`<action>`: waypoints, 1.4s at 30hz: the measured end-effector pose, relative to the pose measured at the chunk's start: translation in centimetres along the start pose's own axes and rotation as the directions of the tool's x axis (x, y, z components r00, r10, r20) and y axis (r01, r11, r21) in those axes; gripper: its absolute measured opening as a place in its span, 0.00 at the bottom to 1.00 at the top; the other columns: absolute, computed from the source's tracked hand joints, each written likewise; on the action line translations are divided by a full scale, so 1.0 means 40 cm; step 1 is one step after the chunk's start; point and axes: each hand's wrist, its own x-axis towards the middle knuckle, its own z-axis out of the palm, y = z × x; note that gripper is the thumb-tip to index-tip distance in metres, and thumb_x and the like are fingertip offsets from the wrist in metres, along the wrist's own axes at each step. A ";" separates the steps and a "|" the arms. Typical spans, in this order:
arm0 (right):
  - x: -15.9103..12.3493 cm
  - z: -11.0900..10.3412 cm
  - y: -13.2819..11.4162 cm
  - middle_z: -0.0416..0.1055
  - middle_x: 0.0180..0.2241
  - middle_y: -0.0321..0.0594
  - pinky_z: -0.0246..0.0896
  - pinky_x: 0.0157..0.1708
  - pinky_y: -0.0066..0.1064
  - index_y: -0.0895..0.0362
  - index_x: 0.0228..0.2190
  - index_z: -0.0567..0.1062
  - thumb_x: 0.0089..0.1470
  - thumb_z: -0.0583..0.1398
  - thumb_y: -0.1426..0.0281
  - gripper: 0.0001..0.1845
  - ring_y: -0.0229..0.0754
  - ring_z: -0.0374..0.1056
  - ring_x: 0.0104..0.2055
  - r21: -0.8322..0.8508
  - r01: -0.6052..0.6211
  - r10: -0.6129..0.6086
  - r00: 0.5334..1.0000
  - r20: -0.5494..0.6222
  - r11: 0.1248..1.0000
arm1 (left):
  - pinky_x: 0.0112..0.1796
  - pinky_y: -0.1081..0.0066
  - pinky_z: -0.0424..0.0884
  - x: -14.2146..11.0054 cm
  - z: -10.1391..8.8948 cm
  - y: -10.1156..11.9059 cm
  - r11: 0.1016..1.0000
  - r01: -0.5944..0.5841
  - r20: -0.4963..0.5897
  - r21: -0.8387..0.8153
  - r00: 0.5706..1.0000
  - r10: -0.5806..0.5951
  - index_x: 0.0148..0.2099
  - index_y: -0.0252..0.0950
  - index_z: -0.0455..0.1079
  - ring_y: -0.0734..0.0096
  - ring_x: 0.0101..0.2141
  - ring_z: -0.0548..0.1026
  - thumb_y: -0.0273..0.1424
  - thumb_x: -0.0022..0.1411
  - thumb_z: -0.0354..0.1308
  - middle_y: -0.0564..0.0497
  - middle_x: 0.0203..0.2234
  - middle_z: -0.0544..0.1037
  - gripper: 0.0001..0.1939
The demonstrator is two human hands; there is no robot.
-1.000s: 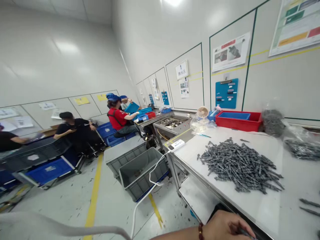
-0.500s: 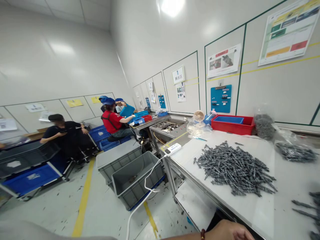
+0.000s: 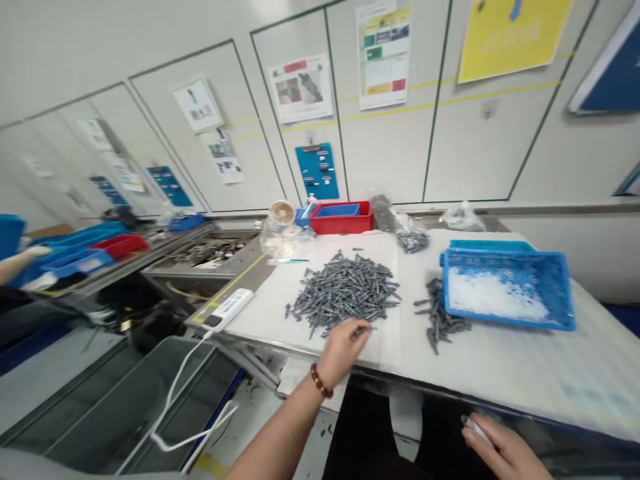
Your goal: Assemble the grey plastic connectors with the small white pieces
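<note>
Right hand (image 3: 503, 443): low, just off the table's front edge; thumb and forefinger closed on a pale grey pin (image 3: 473, 427).
Left hand (image 3: 343, 350): on the table's front edge, beaded bracelet (image 3: 320, 380) on wrist; fingers curled, touching the near edge of the pile. Possibly a part at the fingertips; can't tell if gripped.
Main pile: grey ribbed plastic parts (image 3: 345, 290), loose heap on white-covered work table (image 3: 550, 373), directly ahead of left hand.
Second pile: smaller heap of grey parts (image 3: 437, 310), touching the left side of the tray.
Tray: blue plastic tray (image 3: 505, 319), white granular material inside.
Left of pile: white power strip (image 3: 223, 310), white cable (image 3: 175, 393) running down toward a grey crate (image 3: 150, 400).
Far table edge: clear bag of grey parts (image 3: 411, 240), red tote (image 3: 341, 219), small desk fan (image 3: 282, 213).
Far left: co-worker's forearm (image 3: 15, 267) by blue trays (image 3: 75, 250).
</note>
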 end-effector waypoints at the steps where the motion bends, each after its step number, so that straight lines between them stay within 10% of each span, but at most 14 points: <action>1: 0.000 -0.005 -0.015 0.70 0.24 0.38 0.63 0.28 0.28 0.53 0.22 0.70 0.50 0.54 0.49 0.21 0.43 0.66 0.28 0.014 -0.007 0.007 1.000 0.018 1.000 | 0.35 0.74 0.72 0.042 -0.004 -0.015 0.999 0.004 -0.028 0.034 1.000 -0.003 0.36 0.37 0.74 0.70 0.33 0.76 0.24 0.55 0.56 0.50 0.32 0.79 0.07; 9: -0.019 -0.026 -0.065 0.59 0.20 0.33 0.52 0.25 0.27 0.55 0.19 0.57 0.55 0.47 0.51 0.24 0.37 0.56 0.24 0.007 -0.072 0.071 0.997 0.030 0.997 | 0.53 0.50 0.58 0.256 0.010 -0.070 0.983 0.024 -0.072 0.180 0.997 -0.011 0.50 0.27 0.67 0.52 0.52 0.65 0.22 0.57 0.52 0.36 0.49 0.70 0.17; 16: -0.025 -0.046 -0.066 0.64 0.24 0.35 0.54 0.27 0.27 0.56 0.24 0.62 0.58 0.48 0.58 0.18 0.38 0.60 0.27 0.030 -0.071 0.070 0.997 0.023 0.997 | 0.43 0.70 0.68 0.217 0.218 0.076 0.961 -0.223 0.334 0.164 0.929 0.159 0.39 0.36 0.73 0.66 0.39 0.74 0.24 0.56 0.56 0.48 0.36 0.76 0.08; 21: -0.010 -0.074 -0.100 0.70 0.34 0.41 0.57 0.37 0.30 0.55 0.35 0.67 0.60 0.46 0.65 0.12 0.41 0.65 0.36 0.098 0.001 0.001 1.000 -0.014 0.995 | 0.36 0.71 0.69 0.237 0.297 0.138 0.955 -0.225 0.430 0.195 0.895 0.123 0.35 0.32 0.71 0.66 0.33 0.75 0.20 0.57 0.51 0.45 0.30 0.75 0.09; 32: 0.048 -0.113 -0.156 0.66 0.27 0.36 0.53 0.30 0.26 0.57 0.31 0.69 0.60 0.47 0.67 0.13 0.37 0.62 0.29 -0.013 0.047 -0.047 0.998 0.032 0.999 | 0.32 0.72 0.70 0.106 0.121 0.117 0.991 -0.094 0.292 -0.099 0.949 0.119 0.35 0.35 0.70 0.70 0.28 0.73 0.32 0.60 0.50 0.50 0.28 0.75 0.09; 37: 0.062 -0.104 -0.175 0.66 0.26 0.35 0.51 0.29 0.25 0.57 0.29 0.68 0.59 0.48 0.68 0.12 0.36 0.60 0.28 -0.079 0.089 -0.082 0.992 0.092 0.993 | 0.24 0.75 0.71 -0.012 0.069 0.145 0.854 0.184 0.330 -0.486 0.944 -0.015 0.37 0.34 0.70 0.75 0.20 0.72 0.34 0.60 0.51 0.54 0.22 0.72 0.10; 42: 0.065 -0.096 -0.206 0.64 0.23 0.33 0.46 0.26 0.25 0.57 0.25 0.66 0.58 0.50 0.70 0.11 0.34 0.57 0.25 -0.192 0.132 -0.108 0.986 0.130 0.972 | 0.29 0.73 0.75 -0.067 0.042 0.149 0.812 0.135 0.298 -0.568 0.953 0.049 0.37 0.35 0.71 0.71 0.28 0.76 0.33 0.60 0.52 0.48 0.32 0.75 0.09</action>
